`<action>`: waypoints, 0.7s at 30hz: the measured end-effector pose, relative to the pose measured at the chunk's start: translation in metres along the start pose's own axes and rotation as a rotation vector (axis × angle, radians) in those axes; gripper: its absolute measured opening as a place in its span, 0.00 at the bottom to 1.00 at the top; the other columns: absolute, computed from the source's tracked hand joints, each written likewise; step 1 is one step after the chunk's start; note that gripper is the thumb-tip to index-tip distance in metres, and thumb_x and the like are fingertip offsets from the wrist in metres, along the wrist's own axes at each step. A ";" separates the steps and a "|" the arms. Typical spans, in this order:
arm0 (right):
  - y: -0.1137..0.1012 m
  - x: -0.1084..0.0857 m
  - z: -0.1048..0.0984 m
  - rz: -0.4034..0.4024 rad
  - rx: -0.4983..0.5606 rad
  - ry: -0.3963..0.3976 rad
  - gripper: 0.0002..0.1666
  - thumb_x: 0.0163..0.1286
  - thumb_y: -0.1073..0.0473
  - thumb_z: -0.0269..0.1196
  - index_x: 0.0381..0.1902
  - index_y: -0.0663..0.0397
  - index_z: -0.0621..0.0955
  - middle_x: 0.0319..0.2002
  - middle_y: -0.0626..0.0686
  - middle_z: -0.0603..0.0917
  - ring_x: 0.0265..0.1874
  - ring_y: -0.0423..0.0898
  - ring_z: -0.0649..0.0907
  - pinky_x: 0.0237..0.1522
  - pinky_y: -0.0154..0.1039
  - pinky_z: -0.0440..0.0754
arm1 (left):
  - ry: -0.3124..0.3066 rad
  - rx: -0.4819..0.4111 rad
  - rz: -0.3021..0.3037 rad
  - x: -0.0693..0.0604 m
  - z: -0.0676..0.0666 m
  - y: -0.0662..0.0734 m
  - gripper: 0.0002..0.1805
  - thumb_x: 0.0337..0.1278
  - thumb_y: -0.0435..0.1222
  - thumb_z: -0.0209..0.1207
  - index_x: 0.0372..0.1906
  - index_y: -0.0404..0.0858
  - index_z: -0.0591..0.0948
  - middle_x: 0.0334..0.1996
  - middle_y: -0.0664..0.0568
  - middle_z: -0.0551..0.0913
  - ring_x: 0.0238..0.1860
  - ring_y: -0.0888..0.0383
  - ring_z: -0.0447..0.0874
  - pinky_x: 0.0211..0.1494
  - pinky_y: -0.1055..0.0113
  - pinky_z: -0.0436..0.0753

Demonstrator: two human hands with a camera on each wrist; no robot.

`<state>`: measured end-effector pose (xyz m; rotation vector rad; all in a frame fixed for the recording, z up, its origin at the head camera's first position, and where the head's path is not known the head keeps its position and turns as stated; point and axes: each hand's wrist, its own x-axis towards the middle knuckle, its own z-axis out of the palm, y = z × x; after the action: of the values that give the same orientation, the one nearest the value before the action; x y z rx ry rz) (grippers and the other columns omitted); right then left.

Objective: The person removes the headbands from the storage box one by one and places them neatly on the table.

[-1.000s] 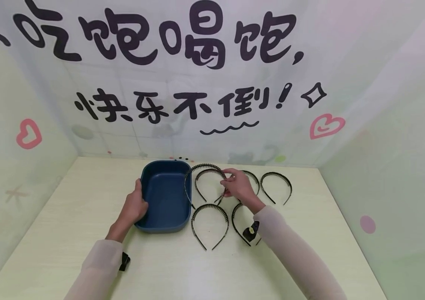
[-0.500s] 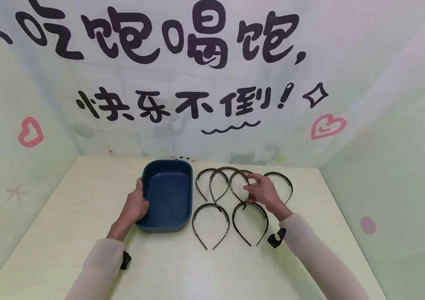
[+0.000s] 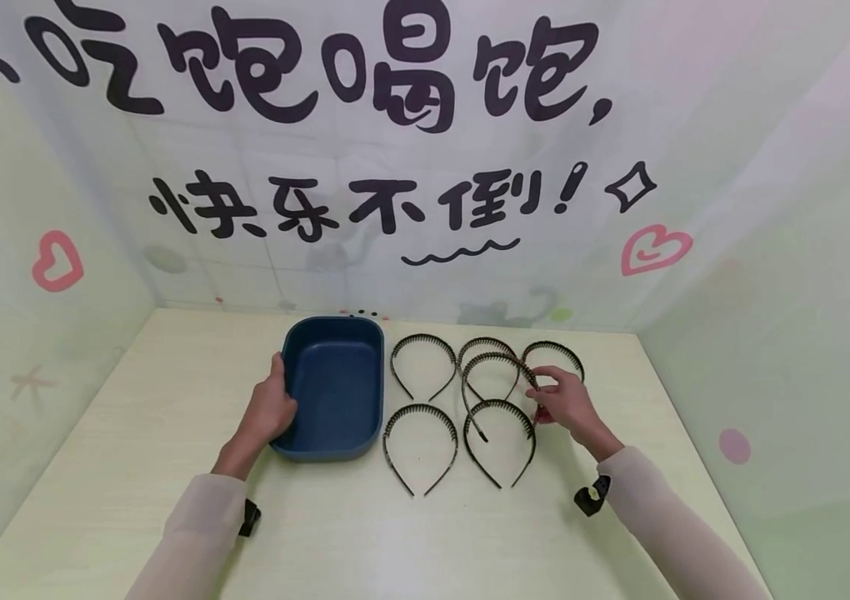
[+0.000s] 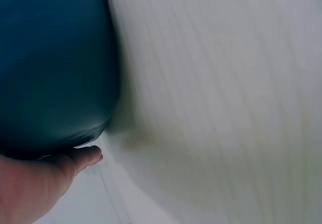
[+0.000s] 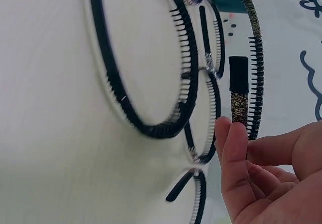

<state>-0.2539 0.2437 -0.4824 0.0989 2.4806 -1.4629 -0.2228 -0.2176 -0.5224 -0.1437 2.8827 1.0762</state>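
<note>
My left hand [image 3: 269,410] grips the left wall of a deep blue rectangular bin [image 3: 331,454], thumb at the rim. Outside that wall, the left wrist view shows fingers [image 4: 75,161] along the bin. A toothed headband [image 3: 473,418] with gold glitter on its arms hangs above the table. My right hand [image 3: 567,404] pinches it by one arm, between thumb and fingertips. Below it lie the front-right headband [image 3: 470,450] and the back-middle headband [image 3: 479,341]. My right hand partly covers the back-right headband [image 3: 551,345].
Left of these lie the back-left headband [image 3: 422,337] and the front-left headband [image 3: 389,454], close to the bin's right side. The pale wooden table [image 3: 395,550] meets a printed back wall [image 3: 365,283] and side walls.
My right hand has carried the headband rightward and slightly forward toward me, from beside the bin to over the right-hand headbands. My left hand and the bin stay in place.
</note>
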 end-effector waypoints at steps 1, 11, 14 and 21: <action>0.003 -0.001 -0.003 0.004 -0.002 0.004 0.29 0.72 0.68 0.58 0.70 0.65 0.68 0.50 0.72 0.83 0.24 0.50 0.87 0.31 0.45 0.86 | -0.001 -0.002 0.002 0.000 0.000 0.000 0.45 0.57 0.23 0.44 0.76 0.23 0.36 0.28 0.32 0.80 0.38 0.43 0.80 0.42 0.52 0.76; 0.034 -0.010 -0.027 0.018 -0.015 0.022 0.29 0.72 0.70 0.56 0.69 0.68 0.67 0.48 0.71 0.84 0.24 0.51 0.87 0.28 0.41 0.85 | -0.030 -0.008 -0.017 -0.001 -0.004 0.000 0.45 0.56 0.23 0.44 0.76 0.23 0.34 0.24 0.37 0.78 0.31 0.46 0.78 0.36 0.56 0.74; 0.041 -0.014 -0.035 0.029 -0.016 0.034 0.28 0.71 0.70 0.56 0.68 0.67 0.67 0.47 0.71 0.84 0.23 0.50 0.86 0.28 0.40 0.84 | -0.032 -0.006 -0.012 -0.002 -0.006 0.001 0.45 0.57 0.23 0.44 0.76 0.23 0.34 0.24 0.37 0.78 0.31 0.46 0.79 0.36 0.55 0.74; 0.059 -0.027 -0.056 0.052 -0.061 0.056 0.28 0.71 0.71 0.56 0.69 0.68 0.66 0.46 0.71 0.85 0.23 0.48 0.86 0.27 0.40 0.84 | -0.043 -0.002 -0.010 -0.001 -0.005 0.004 0.45 0.57 0.23 0.44 0.75 0.22 0.34 0.23 0.38 0.78 0.32 0.45 0.79 0.38 0.54 0.75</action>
<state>-0.2272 0.3232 -0.5000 0.1937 2.5445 -1.3814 -0.2225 -0.2176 -0.5164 -0.1334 2.8398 1.0672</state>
